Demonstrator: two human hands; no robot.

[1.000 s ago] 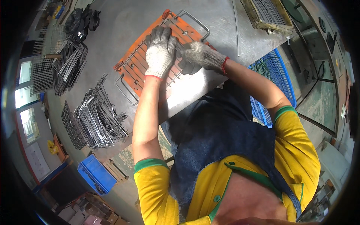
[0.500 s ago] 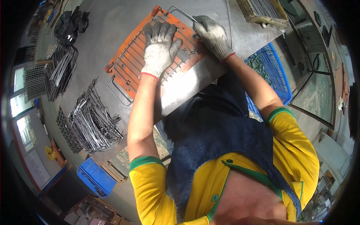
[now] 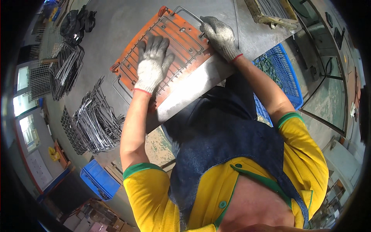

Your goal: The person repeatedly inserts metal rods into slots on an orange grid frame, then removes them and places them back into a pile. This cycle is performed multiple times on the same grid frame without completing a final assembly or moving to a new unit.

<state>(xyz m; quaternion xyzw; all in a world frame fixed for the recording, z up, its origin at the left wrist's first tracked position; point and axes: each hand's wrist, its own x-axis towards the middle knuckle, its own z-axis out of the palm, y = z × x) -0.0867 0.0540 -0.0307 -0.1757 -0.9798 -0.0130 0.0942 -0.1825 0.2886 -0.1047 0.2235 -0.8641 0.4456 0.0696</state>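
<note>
- orange plate (image 3: 189,33): flat, scuffed; lies on smooth grey metal desk (image 3: 104,34)
- wire grid (image 3: 176,48): thin parallel rods, atop plate
- left hand (image 3: 152,63): knit glove, grip loosely spread over grid
- right hand (image 3: 220,36): grip curled round bent wire handle (image 3: 188,12)

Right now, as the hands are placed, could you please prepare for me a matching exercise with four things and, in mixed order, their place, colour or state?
Things:
1. left hand
2. right hand
3. basket
4. pile of bent wires

Place, colour or state:
A. blue, with green strands inside
B. to the left of the left forearm
C. gloved, fingers spread over the orange plate
D. gloved, fingers curled at the wire handle

Right pairs: 1-C, 2-D, 3-A, 4-B
</note>
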